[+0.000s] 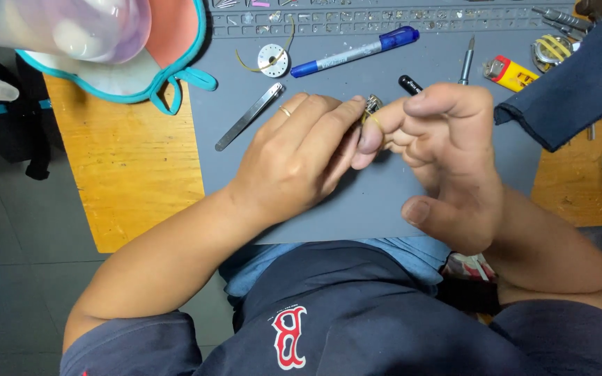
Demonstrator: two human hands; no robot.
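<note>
Hands meet at the centre of the frame, over a grey work mat [398,202] that lies on a yellow wooden table [134,167]. Between them sits a small metal part [373,105], pinched at the fingertips just above centre; a thin yellowish strand seems to loop around it, though it is too small to be sure. The left hand [301,157] comes in from the lower left, palm down, a ring on 1 finger, its fingertips closed narrowly on the part. The right hand [447,160] stands on edge, palm turned toward the left hand, its forefinger and thumb tips pressed against the same part while the other fingers curl loosely.

The step in hand looks like fine fitting or winding work on the part. Any next move would call for a steady pinch and small finger motions.

Above the hands lie steel tweezers [249,116], a small white spool [273,60], a blue marker pen [357,50], a short black cap-like piece [410,84], a thin screwdriver [467,61] and a yellow lighter [510,72]. A dark sleeve [573,83] enters at the upper right.
</note>
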